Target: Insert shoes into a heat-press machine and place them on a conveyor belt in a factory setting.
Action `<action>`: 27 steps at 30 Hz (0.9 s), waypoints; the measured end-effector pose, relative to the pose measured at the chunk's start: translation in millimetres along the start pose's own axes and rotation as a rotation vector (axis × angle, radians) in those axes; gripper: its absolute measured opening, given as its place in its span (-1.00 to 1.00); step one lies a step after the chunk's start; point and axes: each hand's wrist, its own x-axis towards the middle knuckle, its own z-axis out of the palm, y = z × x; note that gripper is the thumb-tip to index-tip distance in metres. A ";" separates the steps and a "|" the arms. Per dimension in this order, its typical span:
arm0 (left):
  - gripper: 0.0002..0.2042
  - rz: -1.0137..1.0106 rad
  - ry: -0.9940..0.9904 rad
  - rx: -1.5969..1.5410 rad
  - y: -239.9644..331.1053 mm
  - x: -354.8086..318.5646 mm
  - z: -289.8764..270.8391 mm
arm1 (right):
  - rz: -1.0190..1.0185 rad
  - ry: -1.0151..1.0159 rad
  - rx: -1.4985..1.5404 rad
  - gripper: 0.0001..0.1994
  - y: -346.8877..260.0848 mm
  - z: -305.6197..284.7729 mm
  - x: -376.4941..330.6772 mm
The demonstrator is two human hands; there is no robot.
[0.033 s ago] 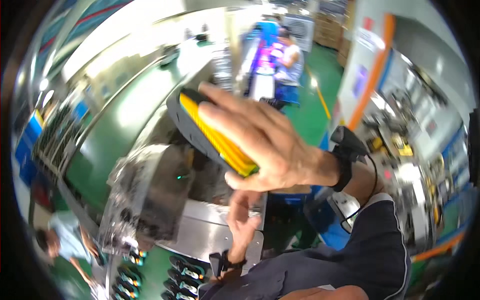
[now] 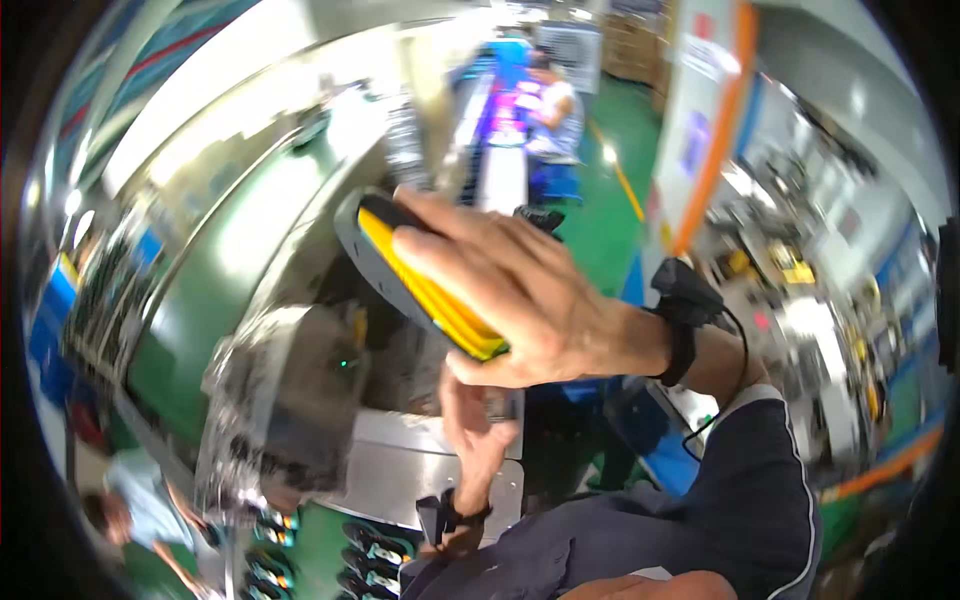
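My right hand (image 2: 540, 310) reaches across the middle and is closed round a shoe sole (image 2: 425, 297). The sole is yellow and ribbed, with a black end and a dark grey outer edge; it is held tilted. Below it is my left hand (image 2: 478, 445), its thumb spread and its fingers pointing up, with nothing visible in it. The left fingertips are partly hidden behind the right hand, so whether they touch the sole cannot be told. Beneath both hands lies a metal worktop (image 2: 400, 455).
A boxy machine wrapped in clear film (image 2: 285, 410) stands left of my hands. Black shoes (image 2: 370, 550) sit in rows at the lower left, near a person in a light shirt (image 2: 150, 495). Another person (image 2: 555, 110) sits at a lit line far ahead. Machinery (image 2: 800, 280) stands right.
The view has shifted slightly, so the surroundings sit a little differently. My right hand still holds the sole; my left hand stays below it.
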 end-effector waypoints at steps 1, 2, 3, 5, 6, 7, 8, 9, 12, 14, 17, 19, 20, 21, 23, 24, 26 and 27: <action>0.16 0.005 0.058 0.021 4.7 8.1 36.0 | 0.056 -0.064 -0.106 0.10 -1.1 -31.7 -18.2; 0.17 0.143 -0.054 0.072 -20.3 17.3 50.8 | 0.109 -0.077 -0.200 0.05 -1.5 -52.0 -39.6; 0.02 0.157 -0.002 0.205 -40.6 13.9 75.3 | 0.173 -0.072 -0.275 0.03 -4.1 -67.4 -62.7; -0.20 0.190 -0.005 0.333 -101.5 0.4 99.2 | 0.353 -0.118 -0.458 -0.04 -14.7 -99.1 -113.4; -0.27 -0.014 -0.076 0.087 -106.4 -4.0 127.7 | 0.525 -0.129 -0.410 -0.23 -19.8 -126.8 -130.7; -0.33 -0.182 -0.172 -0.067 -110.2 -14.3 151.3 | 0.595 -0.101 -0.520 -0.25 -23.8 -153.6 -162.3; -0.39 -0.334 -0.242 -0.208 -115.3 -19.2 173.7 | 0.640 -0.072 -0.611 -0.25 -24.6 -180.9 -196.5; -0.42 -0.445 -0.283 -0.327 -123.5 -23.0 200.9 | 0.741 -0.015 -0.679 -0.26 -32.9 -214.2 -226.6; -0.49 -0.624 -0.398 -0.470 -161.1 -49.8 277.0 | 1.242 0.375 -0.246 -0.27 -73.5 -288.2 -313.7; -0.46 -0.743 -0.574 -0.390 -174.6 -78.2 323.3 | 1.439 0.724 0.183 -0.30 -96.6 -312.7 -385.8; -0.31 -0.676 -0.864 -0.114 -198.3 -118.0 390.3 | 1.573 1.041 0.101 -0.38 -133.3 -354.3 -445.4; -0.24 -0.679 -1.079 0.042 -224.6 -135.0 427.9 | 1.578 1.156 -0.101 -0.41 -158.6 -386.2 -476.6; -0.26 -0.760 -1.193 0.039 -238.0 -137.2 445.8 | 1.582 1.191 -0.184 -0.42 -171.6 -403.6 -486.4; -0.27 -0.814 -1.198 0.008 -260.2 -145.4 462.3 | 1.568 1.161 -0.331 -0.43 -182.1 -419.6 -502.0; -0.31 -0.881 -1.183 0.014 -307.8 -160.8 499.6 | 1.551 1.157 -0.536 -0.45 -195.4 -448.9 -521.0; -0.34 -0.895 -1.164 0.052 -331.1 -168.0 521.7 | 1.553 1.188 -0.597 -0.46 -201.7 -460.3 -526.3; -0.41 -0.904 -1.062 0.072 -408.6 -196.8 569.2 | 1.556 1.226 -0.738 -0.45 -219.7 -474.8 -546.2; -0.45 -0.784 -1.124 0.131 -437.0 -201.3 596.8 | 1.567 1.264 -0.779 -0.46 -224.3 -482.1 -546.5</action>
